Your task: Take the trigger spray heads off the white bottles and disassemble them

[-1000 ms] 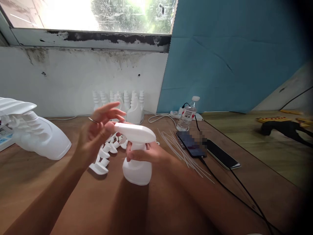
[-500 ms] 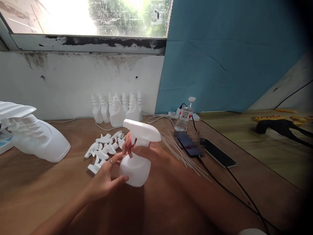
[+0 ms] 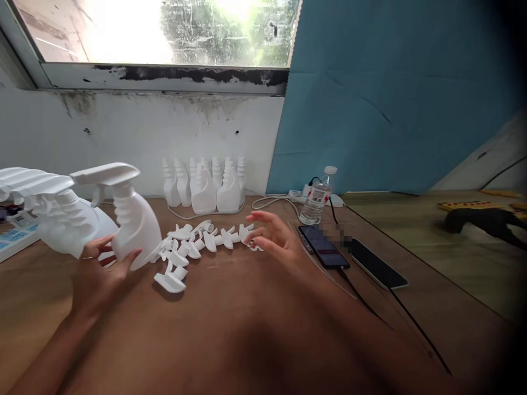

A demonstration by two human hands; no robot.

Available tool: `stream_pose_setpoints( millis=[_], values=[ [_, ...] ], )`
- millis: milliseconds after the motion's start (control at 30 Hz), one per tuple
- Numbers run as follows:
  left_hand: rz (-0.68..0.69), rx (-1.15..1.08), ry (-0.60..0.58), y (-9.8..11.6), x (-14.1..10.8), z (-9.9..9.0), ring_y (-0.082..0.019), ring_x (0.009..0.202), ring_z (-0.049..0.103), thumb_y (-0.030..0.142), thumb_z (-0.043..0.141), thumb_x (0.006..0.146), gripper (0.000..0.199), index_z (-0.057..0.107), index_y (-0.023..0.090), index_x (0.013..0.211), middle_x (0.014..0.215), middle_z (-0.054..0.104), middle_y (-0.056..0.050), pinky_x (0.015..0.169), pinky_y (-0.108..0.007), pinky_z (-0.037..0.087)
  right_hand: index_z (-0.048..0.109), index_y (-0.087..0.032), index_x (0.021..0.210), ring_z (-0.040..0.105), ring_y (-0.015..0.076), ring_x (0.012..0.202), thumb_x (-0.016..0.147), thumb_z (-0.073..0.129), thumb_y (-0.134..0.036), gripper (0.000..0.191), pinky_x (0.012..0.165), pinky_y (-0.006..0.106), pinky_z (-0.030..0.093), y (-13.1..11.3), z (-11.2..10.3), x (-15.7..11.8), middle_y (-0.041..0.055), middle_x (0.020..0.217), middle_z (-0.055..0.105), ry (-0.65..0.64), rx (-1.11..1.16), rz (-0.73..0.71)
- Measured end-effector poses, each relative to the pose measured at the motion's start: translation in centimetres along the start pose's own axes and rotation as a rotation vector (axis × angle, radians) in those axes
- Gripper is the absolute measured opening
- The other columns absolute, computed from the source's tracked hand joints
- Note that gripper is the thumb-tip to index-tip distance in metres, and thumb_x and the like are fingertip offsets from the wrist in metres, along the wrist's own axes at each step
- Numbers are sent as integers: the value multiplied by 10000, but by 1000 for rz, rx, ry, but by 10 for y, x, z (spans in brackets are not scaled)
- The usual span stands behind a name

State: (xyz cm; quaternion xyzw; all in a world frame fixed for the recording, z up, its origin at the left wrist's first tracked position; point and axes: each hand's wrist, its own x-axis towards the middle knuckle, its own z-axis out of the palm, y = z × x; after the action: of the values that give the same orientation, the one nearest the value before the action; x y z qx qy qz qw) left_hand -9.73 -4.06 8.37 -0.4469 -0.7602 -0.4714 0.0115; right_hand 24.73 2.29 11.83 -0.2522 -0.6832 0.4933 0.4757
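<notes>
My left hand [image 3: 99, 271] grips the lower part of a white spray bottle [image 3: 138, 227] with its trigger head on, beside a row of similar spray bottles [image 3: 76, 219] at the left. My right hand [image 3: 278, 238] has its fingers apart, with nothing held, close to the right end of a pile of loose white trigger heads [image 3: 191, 241]. Against the wall stand several white bottles without heads [image 3: 203, 192].
A clear water bottle [image 3: 316, 197] stands at the back right near a power strip and cables. Two phones, one dark with a lit screen [image 3: 325, 247] and another [image 3: 379, 263], lie right of my right hand. Thin white tubes [image 3: 329, 277] lie partly under my right arm.
My left hand has carried the spray bottle left to the row. My right hand has let go of it and moved right, opening near the trigger heads. The view has shifted slightly.
</notes>
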Motion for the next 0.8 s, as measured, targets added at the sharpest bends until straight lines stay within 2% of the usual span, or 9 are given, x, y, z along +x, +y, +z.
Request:
stream_pose_setpoints(
  millis=[133, 233, 333, 400, 467, 533, 633, 733, 800],
  values=[
    [-38, 193, 58, -35, 11, -6, -248, 800, 672, 546, 742, 611, 684, 529, 194, 1157, 1002, 622, -38, 778, -396, 545, 504, -235, 1152, 622, 105, 702, 860, 575, -268, 302, 649, 276, 501, 46, -11, -20, 62, 1175, 539, 57, -6, 103],
    [74, 266, 142, -58, 18, -4, -253, 817, 650, 552, 723, 618, 676, 524, 186, 1150, 945, 592, -28, 805, -393, 524, 515, -222, 1080, 591, 81, 587, 839, 584, -281, 258, 570, 259, 485, 69, -16, -27, 33, 1058, 548, 99, 16, 158],
    [176, 303, 203, -73, 23, -1, -291, 947, 605, 583, 695, 630, 655, 531, 165, 1107, 864, 556, -27, 856, -413, 504, 510, -218, 1037, 570, 66, 524, 822, 576, -278, 233, 513, 241, 469, 80, -15, -30, 11, 993, 544, 111, 46, 217],
    [220, 327, 238, -77, 26, 0, -311, 1033, 563, 609, 679, 636, 635, 532, 159, 1059, 810, 527, -23, 878, -418, 491, 503, -212, 1022, 557, 56, 500, 810, 567, -254, 225, 497, 230, 460, 83, -12, -32, 3, 971, 545, 103, 57, 242],
    [246, 344, 242, -76, 27, -1, -302, 1029, 553, 613, 669, 655, 604, 518, 174, 1042, 793, 497, -11, 829, -389, 499, 495, -203, 1012, 544, 49, 486, 797, 565, -237, 228, 489, 222, 451, 86, -9, -33, -3, 949, 547, 80, 64, 257],
    [248, 344, 213, -73, 28, -2, -261, 914, 568, 592, 674, 680, 576, 494, 201, 1063, 794, 474, 7, 704, -330, 491, 489, -193, 1009, 533, 46, 481, 794, 564, -238, 232, 484, 216, 439, 91, -6, -33, -7, 926, 547, 60, 64, 271],
    [215, 284, 162, -69, 29, -2, -192, 744, 526, 550, 720, 672, 595, 460, 223, 1096, 802, 447, 23, 565, -255, 402, 485, -181, 998, 517, 43, 478, 798, 556, -256, 224, 475, 210, 413, 98, -4, -34, -13, 894, 539, 53, 50, 284],
    [205, 171, 199, -73, 30, -3, -167, 744, 478, 491, 787, 619, 682, 422, 217, 1126, 883, 420, 8, 565, -241, 377, 489, -180, 996, 508, 54, 484, 812, 522, -256, 202, 482, 222, 410, 100, -3, -35, -10, 884, 540, 50, 8, 283],
    [290, 135, 254, -75, 27, -3, -170, 778, 456, 443, 806, 618, 669, 418, 208, 1110, 924, 399, -7, 629, -267, 412, 514, -175, 973, 508, 76, 513, 828, 485, -231, 158, 511, 238, 410, 100, -6, -36, -9, 839, 550, 63, -120, 250]
  ],
)
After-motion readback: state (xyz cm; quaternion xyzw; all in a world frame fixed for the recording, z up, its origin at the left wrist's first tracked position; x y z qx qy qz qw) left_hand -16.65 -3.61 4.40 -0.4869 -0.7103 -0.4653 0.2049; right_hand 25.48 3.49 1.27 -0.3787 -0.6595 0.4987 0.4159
